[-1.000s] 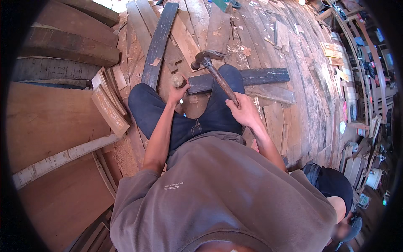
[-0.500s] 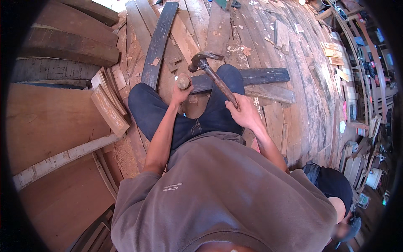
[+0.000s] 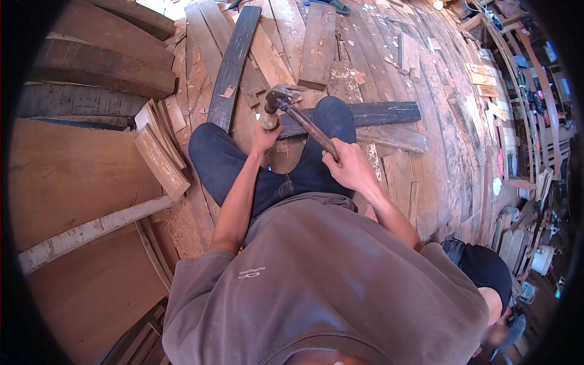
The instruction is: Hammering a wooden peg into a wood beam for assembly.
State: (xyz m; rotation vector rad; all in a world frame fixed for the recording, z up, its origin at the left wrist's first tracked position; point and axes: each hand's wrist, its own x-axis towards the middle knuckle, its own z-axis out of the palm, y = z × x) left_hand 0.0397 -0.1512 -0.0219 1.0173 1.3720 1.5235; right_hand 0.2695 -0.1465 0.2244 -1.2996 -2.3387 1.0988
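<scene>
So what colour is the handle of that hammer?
The hammer handle is reddish brown, worn wood by the look of it, gripped in the right hand; the head view shows it.

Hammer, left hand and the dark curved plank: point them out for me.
hammer point(image 3: 307, 125), head view, middle of its handle
left hand point(image 3: 265, 139), head view, back of hand
dark curved plank point(image 3: 233, 61), head view, mid-length

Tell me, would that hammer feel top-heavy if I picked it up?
Probably. The hammer has a chunky metal head on a slim wooden handle, so its weight likely sits at the far end. It looks stiff. The right hand grips the handle's low end, suggesting it swings with leverage.
</scene>
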